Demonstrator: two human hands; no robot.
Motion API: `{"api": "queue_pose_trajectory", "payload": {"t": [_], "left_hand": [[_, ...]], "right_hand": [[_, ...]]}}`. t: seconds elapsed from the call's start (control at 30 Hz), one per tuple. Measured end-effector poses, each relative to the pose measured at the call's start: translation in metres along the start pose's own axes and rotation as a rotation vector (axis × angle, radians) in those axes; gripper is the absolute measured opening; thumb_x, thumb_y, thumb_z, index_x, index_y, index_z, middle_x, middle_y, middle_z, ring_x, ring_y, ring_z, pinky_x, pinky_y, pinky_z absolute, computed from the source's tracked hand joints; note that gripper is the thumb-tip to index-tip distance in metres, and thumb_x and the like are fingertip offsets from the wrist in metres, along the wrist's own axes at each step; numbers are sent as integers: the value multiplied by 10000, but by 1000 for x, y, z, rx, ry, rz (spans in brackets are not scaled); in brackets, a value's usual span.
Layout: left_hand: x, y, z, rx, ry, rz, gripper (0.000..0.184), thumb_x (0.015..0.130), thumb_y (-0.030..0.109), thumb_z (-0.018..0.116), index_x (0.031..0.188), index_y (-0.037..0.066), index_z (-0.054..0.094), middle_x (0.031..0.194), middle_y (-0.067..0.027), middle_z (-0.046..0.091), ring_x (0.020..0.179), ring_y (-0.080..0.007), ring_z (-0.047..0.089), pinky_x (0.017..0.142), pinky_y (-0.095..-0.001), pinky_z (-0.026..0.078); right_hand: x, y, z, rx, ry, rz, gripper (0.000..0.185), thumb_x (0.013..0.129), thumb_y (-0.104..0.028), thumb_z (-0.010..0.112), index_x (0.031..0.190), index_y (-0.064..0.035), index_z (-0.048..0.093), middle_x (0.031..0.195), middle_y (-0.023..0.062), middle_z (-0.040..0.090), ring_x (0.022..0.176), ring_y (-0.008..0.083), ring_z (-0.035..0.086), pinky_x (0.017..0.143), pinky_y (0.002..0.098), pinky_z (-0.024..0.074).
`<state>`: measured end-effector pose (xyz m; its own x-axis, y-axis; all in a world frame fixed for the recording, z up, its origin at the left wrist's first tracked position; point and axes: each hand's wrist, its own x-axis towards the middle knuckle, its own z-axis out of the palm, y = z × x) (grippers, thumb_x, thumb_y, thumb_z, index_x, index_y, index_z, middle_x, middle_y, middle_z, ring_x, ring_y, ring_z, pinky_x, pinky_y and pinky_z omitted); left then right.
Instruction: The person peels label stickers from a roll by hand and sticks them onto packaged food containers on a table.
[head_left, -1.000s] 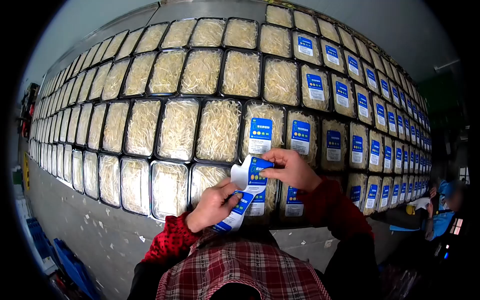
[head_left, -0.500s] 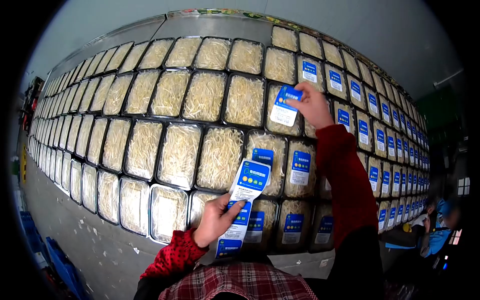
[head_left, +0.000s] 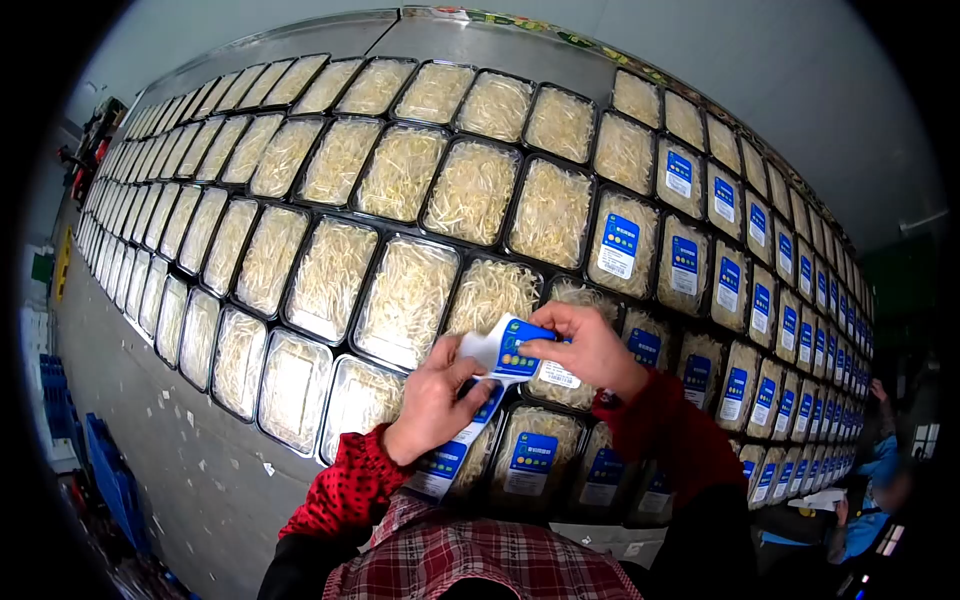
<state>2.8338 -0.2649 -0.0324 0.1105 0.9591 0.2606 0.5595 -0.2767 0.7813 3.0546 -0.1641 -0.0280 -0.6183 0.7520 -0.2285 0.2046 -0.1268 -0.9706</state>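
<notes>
My left hand (head_left: 432, 402) grips a strip of blue-and-white printed labels (head_left: 446, 462), which hangs down toward my apron. At the strip's upper end, my right hand (head_left: 592, 352) pinches a blue label (head_left: 520, 340) between thumb and fingers. White backing curls beside that label; whether it has fully come off the strip I cannot tell. Both hands are over black trays of bean sprouts (head_left: 490, 297) under clear film. Beyond my right hand, one tray bears a flat label (head_left: 618, 246). My hands partly cover the trays beneath them.
Rows of unlabelled sprout trays (head_left: 407, 300) stretch left, and labelled ones (head_left: 684, 262) stretch right, on a metal table (head_left: 455, 42). Blue crates (head_left: 118, 490) stand at lower left on a floor with paper scraps. A person in blue (head_left: 872, 500) is at the far right.
My right hand has left a label on a tray in the second row and come back to the strip, pinching another label. The view has shifted, so the trays appear further right.
</notes>
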Motion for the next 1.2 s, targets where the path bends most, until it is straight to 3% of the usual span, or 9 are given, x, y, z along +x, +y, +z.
{"api": "queue_pose_trajectory", "payload": {"t": [0.1, 0.17, 0.27, 0.43, 0.57, 0.63, 0.77, 0.97, 1.2], "left_hand": [[23, 1, -1, -184, 47, 180, 164, 826, 69, 743, 965, 26, 667, 907, -150, 623, 745, -345, 636, 639, -387, 512], [18, 5, -10, -310, -185, -318, 175, 859, 95, 755, 993, -7, 707, 803, -130, 685, 677, -169, 630, 624, -290, 511], [2, 18, -14, -399, -188, -549, 245, 900, 153, 744, 1059, -32, 720, 850, -126, 736, 717, -75, 612, 631, -279, 514], [-22, -1, -12, -606, -72, -579, 219, 928, 122, 705, 1093, -22, 705, 858, -130, 725, 761, -102, 629, 667, -284, 513], [0, -6, -31, -426, -48, -413, 208, 960, 100, 641, 1134, -13, 654, 884, -180, 639, 796, -248, 636, 710, -345, 497], [6, -11, -38, -314, -106, -320, 242, 955, 109, 647, 1158, -21, 640, 933, -201, 643, 825, -305, 641, 740, -360, 506], [18, -17, -36, -349, -124, -286, 238, 949, 101, 646, 1153, -23, 647, 996, -202, 657, 895, -341, 659, 795, -369, 518], [40, -38, -30, -189, -65, -143, 143, 818, 40, 746, 899, -50, 671, 1286, -160, 576, 995, -278, 632, 836, -346, 520], [64, -26, -37, 165, 22, 54, 211, 770, 40, 760, 964, -10, 693, 1367, -197, 530, 1202, -388, 542, 982, -415, 464]], "right_hand": [[-3, -8, 18, -104, 55, -123, 204, 831, -97, 781, 985, 7, 696, 818, 60, 710, 734, 72, 636, 641, 265, 518], [-1, -23, 24, -351, 214, -379, 189, 833, -83, 770, 987, 1, 699, 791, 57, 701, 713, 71, 629, 624, 258, 512], [31, -60, -19, -333, 275, -226, 108, 833, -41, 759, 911, -1, 695, 829, 44, 693, 705, 116, 639, 657, 265, 520], [139, -22, -112, -582, 398, -271, 296, 775, -138, 814, 984, -20, 639, 780, 108, 669, 693, 161, 609, 648, 307, 502], [152, 14, -110, -1043, 462, -81, 521, 716, -242, 851, 1149, -67, 620, 1080, 153, 673, 928, 386, 646, 781, 410, 523], [129, -12, -85, -1157, 536, -218, 648, 711, -248, 855, 1271, -62, 589, 1192, 164, 642, 932, 329, 661, 806, 390, 529], [85, -32, -24, -81, -199, 65, 364, 845, -36, 755, 1184, 15, 632, 1105, 106, 670, 902, 135, 640, 771, 261, 528], [77, -24, -10, -253, 93, -226, 448, 826, -102, 800, 1219, -12, 606, 1055, 58, 647, 954, 126, 604, 831, 273, 502], [75, -19, -12, 144, -34, 34, 330, 867, -34, 748, 1154, 56, 612, 987, 52, 678, 897, 101, 628, 833, 266, 522]]}}
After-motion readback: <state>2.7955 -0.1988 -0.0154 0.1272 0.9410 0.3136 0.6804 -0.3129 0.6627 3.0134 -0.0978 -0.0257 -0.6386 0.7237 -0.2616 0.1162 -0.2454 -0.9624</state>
